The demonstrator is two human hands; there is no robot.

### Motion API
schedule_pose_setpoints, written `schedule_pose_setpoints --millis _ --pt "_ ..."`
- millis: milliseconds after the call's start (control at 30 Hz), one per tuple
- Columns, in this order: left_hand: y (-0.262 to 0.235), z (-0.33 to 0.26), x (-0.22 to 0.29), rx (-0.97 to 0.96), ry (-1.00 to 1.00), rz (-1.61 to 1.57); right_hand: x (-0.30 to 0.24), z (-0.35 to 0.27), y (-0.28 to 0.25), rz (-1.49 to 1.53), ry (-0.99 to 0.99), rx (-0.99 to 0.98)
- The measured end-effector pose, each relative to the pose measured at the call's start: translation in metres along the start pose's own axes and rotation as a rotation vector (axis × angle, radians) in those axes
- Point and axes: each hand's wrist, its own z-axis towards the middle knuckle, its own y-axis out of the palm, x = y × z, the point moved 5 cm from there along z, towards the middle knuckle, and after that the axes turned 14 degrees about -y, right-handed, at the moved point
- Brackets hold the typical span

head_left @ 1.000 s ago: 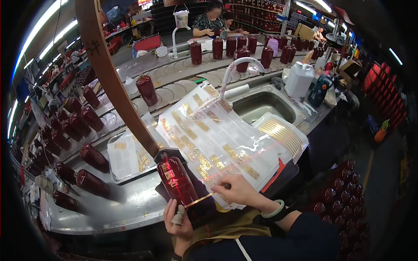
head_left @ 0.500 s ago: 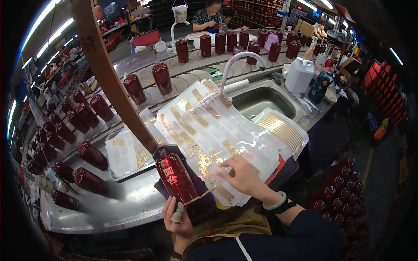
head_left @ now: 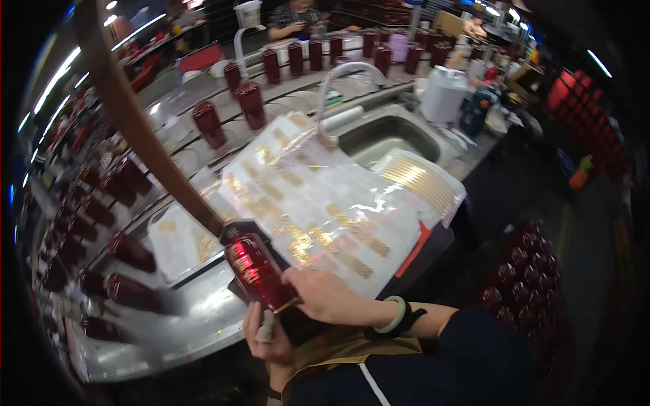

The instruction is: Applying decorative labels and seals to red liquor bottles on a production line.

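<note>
A dark red glass bottle (head_left: 257, 271) with gold characters lies tilted on a dark rest at the foot of a brown post. My left hand (head_left: 269, 342), pale covers on its fingers, grips the bottle's lower end from below. My right hand (head_left: 321, 296), a pale green bangle on its wrist, is closed against the bottle's lower right side. Its fingertips are blurred and partly hidden, so what they hold cannot be made out. Just beyond it spread clear sheets (head_left: 298, 183) carrying rows of gold decals.
The brown post (head_left: 145, 145) slants up from the bottle. A steel sink (head_left: 389, 139) with a curved tap lies behind the sheets. More red bottles (head_left: 132, 252) stand at left and along the far line. A tray (head_left: 177, 237) holds more decals. A person (head_left: 294, 21) sits across.
My right hand has moved left from the decal sheets to the bottle's side. My left hand stays at the bottle's lower end. The whole view has shifted and blurred.
</note>
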Motion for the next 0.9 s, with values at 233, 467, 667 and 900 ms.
schedule_pose_setpoints --millis 233,467,667,900 --pt "0.001 -0.002 -0.006 -0.063 -0.115 0.000 0.002 -0.005 -0.001 0.013 -0.019 -0.045" --pt "-0.003 -0.002 -0.010 -0.061 -0.145 0.008 0.000 -0.007 -0.004 -0.104 -0.139 -0.033" --pt "-0.004 -0.001 -0.017 -0.153 -0.205 -0.060 -0.007 -0.009 -0.007 -0.316 -0.353 0.049" --pt "-0.002 0.008 0.003 -0.155 -0.167 -0.062 -0.012 -0.010 -0.007 -0.440 -0.418 0.041"
